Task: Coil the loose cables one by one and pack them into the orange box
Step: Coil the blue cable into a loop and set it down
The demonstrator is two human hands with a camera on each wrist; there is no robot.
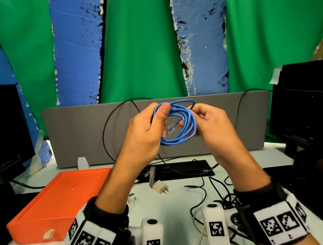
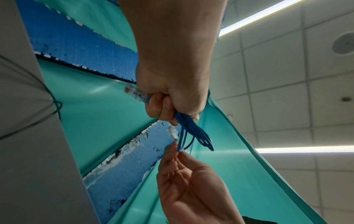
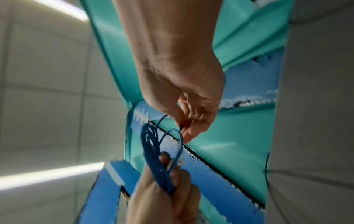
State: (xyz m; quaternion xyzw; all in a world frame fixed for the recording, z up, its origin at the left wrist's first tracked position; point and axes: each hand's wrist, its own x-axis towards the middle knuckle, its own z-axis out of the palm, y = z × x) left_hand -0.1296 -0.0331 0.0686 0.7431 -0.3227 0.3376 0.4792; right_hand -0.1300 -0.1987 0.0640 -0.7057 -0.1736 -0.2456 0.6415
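The left hand (image 1: 143, 132) grips one side of the coiled blue cable (image 1: 184, 124), held up above the desk's far edge; the right hand (image 1: 212, 123) pinches a strand opposite. If either grip slackens, the springy loops would likely splay and the plug (image 2: 137, 94) snag. One orange box (image 1: 62, 203) waits at the desk's left edge; several black cables (image 1: 208, 191) lie loose, uncountable.

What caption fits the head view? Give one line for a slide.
Left hand grips a coiled blue cable, right hand pinches its loops, above the orange box.
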